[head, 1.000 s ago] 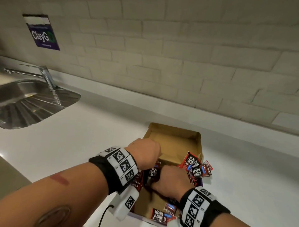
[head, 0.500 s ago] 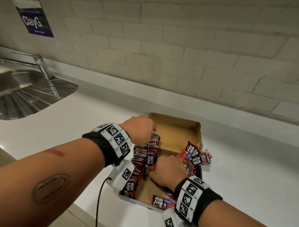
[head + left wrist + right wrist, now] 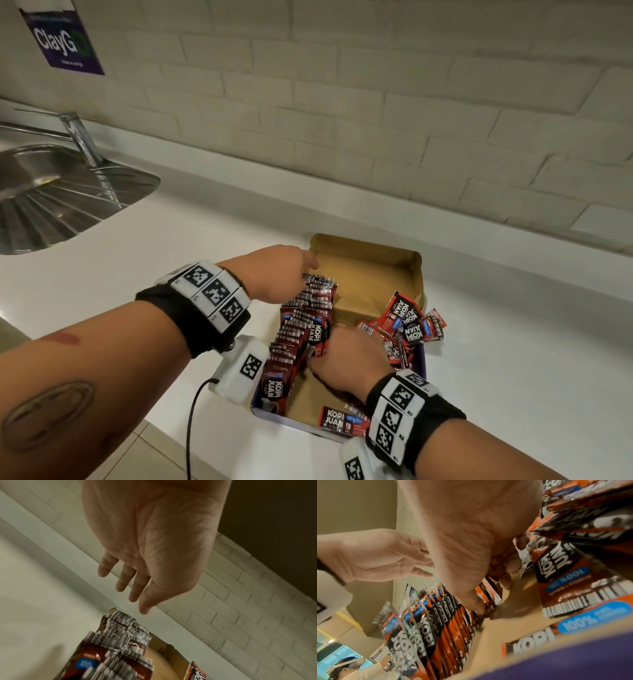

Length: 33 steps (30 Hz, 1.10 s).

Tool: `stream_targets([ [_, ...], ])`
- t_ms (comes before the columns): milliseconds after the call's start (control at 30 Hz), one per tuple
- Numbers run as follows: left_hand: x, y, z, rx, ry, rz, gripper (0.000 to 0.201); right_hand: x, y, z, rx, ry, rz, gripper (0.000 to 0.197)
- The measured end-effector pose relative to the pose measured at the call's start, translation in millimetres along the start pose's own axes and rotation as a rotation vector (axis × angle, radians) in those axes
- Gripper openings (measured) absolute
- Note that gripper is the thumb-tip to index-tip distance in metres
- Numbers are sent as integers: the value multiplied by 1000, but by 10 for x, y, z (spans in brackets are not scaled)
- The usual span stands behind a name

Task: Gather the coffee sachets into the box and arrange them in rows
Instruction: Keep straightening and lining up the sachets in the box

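a single sachet (image 3: 337, 418) lies flat at the near end of the cardboard box (image 3: 371, 270). just beyond it the right hand (image 3: 346, 359) reaches into the box, thumb and fingers pinching a sachet at the row of upright sachets (image 3: 301, 325) along the box's left wall. loose sachets (image 3: 407, 322) are heaped at the right wall. farther on, the left hand (image 3: 274, 274) hovers over the row's far end, fingers straight and empty. the box sits on a white counter (image 3: 205, 233).
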<state>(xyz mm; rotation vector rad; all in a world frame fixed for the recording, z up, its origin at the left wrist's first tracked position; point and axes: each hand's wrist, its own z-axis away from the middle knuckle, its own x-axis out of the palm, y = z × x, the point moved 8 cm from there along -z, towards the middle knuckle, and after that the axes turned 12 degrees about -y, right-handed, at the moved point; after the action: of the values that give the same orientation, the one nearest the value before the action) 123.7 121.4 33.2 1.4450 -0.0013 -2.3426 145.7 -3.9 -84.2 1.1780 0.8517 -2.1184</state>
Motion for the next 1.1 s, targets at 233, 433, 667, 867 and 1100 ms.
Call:
stream_targets([
  [233,559,297,408,140,-46,-418,67,-24,14,21,41,-45,-20,37],
  [433,906,284,431,-18,-176,-605,78,-12,9,44,64,-53,-48,30],
  [667,847,252,427,-87,-174,-570,83,-38,-33,58,36,-30,-12,39],
  [867,839,259,407,-38,-171,-475,79,-18,-65,49,17,-47,29,41],
  [1100,847,222,397,7,-154,-393,73,-39,-71,79,4,-30,-37,41],
])
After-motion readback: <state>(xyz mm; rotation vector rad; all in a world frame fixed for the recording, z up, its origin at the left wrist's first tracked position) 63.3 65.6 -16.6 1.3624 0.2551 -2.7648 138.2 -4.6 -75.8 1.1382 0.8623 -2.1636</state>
